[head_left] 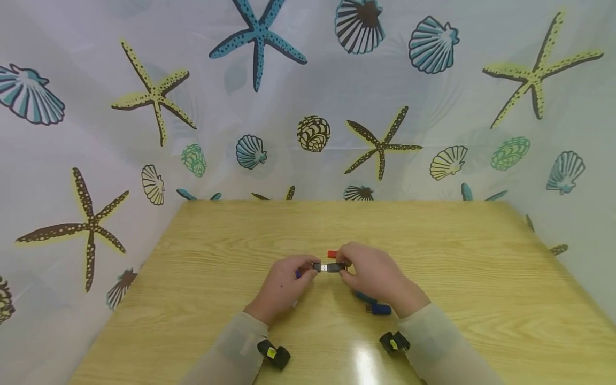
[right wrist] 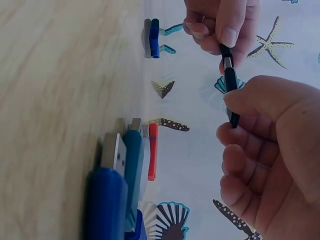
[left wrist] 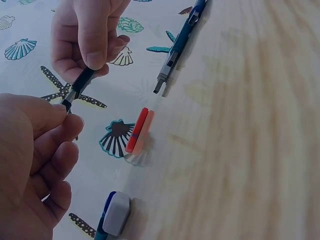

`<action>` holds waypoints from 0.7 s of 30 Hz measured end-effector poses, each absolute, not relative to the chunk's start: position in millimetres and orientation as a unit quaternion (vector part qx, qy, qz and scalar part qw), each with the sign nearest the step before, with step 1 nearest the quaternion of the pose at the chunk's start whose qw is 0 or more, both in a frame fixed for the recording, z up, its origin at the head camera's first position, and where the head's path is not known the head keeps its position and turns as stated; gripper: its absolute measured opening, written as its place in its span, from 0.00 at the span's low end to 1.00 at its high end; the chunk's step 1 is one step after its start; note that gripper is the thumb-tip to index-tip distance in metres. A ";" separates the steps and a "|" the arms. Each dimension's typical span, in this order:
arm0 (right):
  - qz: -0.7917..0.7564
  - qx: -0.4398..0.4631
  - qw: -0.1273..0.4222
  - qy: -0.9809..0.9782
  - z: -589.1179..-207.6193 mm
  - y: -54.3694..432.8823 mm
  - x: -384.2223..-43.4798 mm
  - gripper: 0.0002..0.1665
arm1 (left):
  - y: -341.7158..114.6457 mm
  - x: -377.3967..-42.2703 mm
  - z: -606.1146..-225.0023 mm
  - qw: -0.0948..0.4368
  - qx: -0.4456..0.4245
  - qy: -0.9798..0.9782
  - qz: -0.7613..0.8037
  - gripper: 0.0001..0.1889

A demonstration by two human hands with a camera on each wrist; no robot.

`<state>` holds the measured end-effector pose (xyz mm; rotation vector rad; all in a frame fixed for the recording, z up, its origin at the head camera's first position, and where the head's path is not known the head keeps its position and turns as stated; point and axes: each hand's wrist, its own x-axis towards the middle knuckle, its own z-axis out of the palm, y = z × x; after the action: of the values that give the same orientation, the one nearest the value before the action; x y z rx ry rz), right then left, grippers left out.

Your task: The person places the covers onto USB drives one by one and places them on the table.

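Observation:
Above the wooden table, a black USB flash drive (head_left: 336, 268) is held level between both hands, its silver metal plug bared in the middle. My right hand (head_left: 377, 275) pinches the drive's body between thumb and fingers. At the plug's other end, my left hand (head_left: 286, 280) pinches a small black cap (head_left: 316, 267). Drive and cap lie in one line in the right wrist view, the plug showing between them. Whether the plug's tip sits inside the cap I cannot tell. Beyond the hands lies a red stick-shaped piece (head_left: 332, 254), partly covered by the right hand in the head view.
A blue USB drive (head_left: 381, 309) and a teal one (right wrist: 132, 172) lie near my right wrist. A blue piece (right wrist: 155, 39) is by my left hand. In the left wrist view stands a white-and-blue piece (left wrist: 117, 214). A patterned curtain (head_left: 289, 160) encloses the table (head_left: 231, 230).

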<state>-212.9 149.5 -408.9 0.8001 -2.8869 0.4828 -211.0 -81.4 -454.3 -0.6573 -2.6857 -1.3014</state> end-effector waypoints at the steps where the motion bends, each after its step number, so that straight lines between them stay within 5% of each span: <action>1: 0.158 0.267 0.058 -0.949 -408.9 149.4 -212.7 0.08 | -81.4 -210.9 -454.4 0.045 -0.218 -0.878 -0.424 0.11; 21: 0.149 0.301 0.106 -0.936 -413.4 147.2 -212.1 0.08 | -79.3 -208.5 -451.6 0.038 -0.229 -0.876 -0.423 0.12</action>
<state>-212.1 147.2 -413.4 0.8867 -2.7570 0.4401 -208.5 -79.3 -451.6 -0.7035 -2.6880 -1.2966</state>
